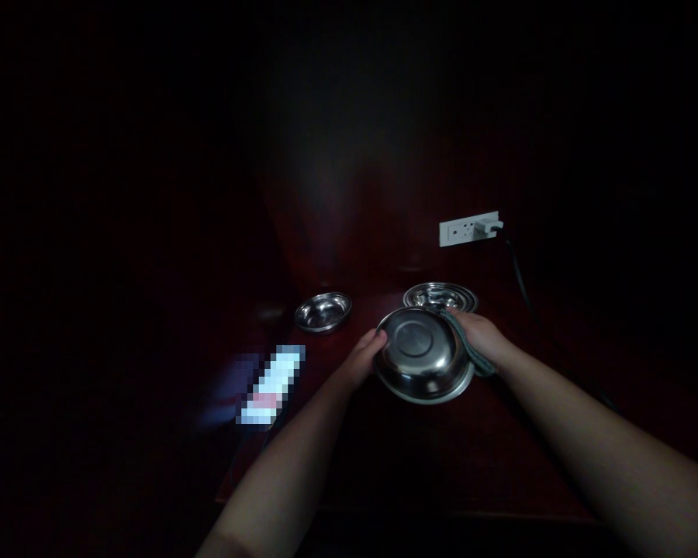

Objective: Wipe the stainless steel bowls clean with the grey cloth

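Observation:
Between my two hands a shiny steel bowl (422, 353) is held up with its underside turned toward me. My left hand (365, 355) grips the left rim, thumb on the outer wall. On the other side my right hand (480, 337) presses a dark green cloth (470, 349) against the bowl's right edge; its fingers are mostly hidden behind the cloth and bowl. Just beyond, a stack of steel bowls or plates (410, 297) rests on the table. Farther left sits one more steel bowl (324, 313), upright and apart from the others.
A lit phone-like screen (272, 387), blurred out, lies at the left of the dark red table (378, 473). On the back wall is a white socket panel (468, 229) with a plug (487, 226) and a dark cable (520, 279) trailing down right. Surroundings are very dark.

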### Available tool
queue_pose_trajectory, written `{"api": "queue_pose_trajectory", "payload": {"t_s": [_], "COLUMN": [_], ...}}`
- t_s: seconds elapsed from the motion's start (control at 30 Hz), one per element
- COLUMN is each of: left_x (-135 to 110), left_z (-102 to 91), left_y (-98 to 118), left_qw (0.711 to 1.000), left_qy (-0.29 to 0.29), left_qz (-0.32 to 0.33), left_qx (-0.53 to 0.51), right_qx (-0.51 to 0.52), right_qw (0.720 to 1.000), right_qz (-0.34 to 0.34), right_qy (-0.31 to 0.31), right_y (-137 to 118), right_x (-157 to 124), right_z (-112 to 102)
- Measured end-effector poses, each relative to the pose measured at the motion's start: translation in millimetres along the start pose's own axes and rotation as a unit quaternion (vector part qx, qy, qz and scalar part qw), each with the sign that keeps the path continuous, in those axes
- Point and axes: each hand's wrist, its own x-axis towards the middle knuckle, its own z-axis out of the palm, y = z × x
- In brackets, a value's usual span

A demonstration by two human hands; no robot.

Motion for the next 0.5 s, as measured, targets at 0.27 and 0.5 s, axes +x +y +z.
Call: {"api": "queue_pose_trajectory", "payload": {"t_s": [0.27,0.5], "left_x": [-2.0,-4.0], "left_z": [2.3,2.6], "left_y": [3.3,7.6], "left_qw": [1.000,1.000], "left_qy": [0.005,0.001], "left_qz": [0.009,0.007], "left_qx": [-0.008,0.016], "right_qx": [0.028,0.002], "right_qw": [0.999,1.000], "right_qz": [0.018,0.003], "right_qy": [-0.006,0.029], "right_y": [-2.2,-6.8], "right_x": [-2.1,-6.6], "right_z": [1.0,3.3]}}
